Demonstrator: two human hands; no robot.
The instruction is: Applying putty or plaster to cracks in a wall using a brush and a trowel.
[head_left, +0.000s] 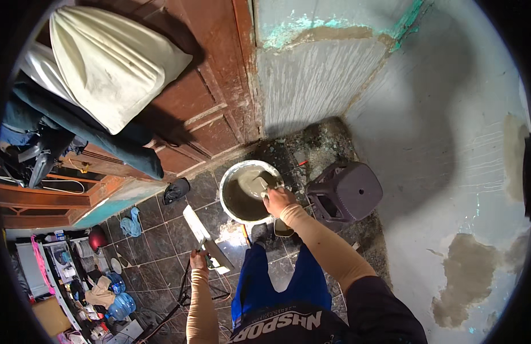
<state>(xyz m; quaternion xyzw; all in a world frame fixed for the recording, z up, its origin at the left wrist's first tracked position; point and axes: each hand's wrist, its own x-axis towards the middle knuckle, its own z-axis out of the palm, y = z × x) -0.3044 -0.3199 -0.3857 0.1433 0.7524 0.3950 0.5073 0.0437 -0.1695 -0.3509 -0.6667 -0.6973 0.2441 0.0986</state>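
Scooping from the round bucket [222, 193] of grey mortar [240, 200], central in view, should go cleanest with the long plastering float [195, 225], clasped in the left hand [199, 260], brought alongside and the right hand [278, 202], closed round a small trowel [263, 183], lifting level.

Two hands [278, 200], one bucket [223, 195], one stool [352, 196], one cap [176, 191]

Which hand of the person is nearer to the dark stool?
Right. The right hand is just left of the stool; the left hand is farther left and lower in the picture.
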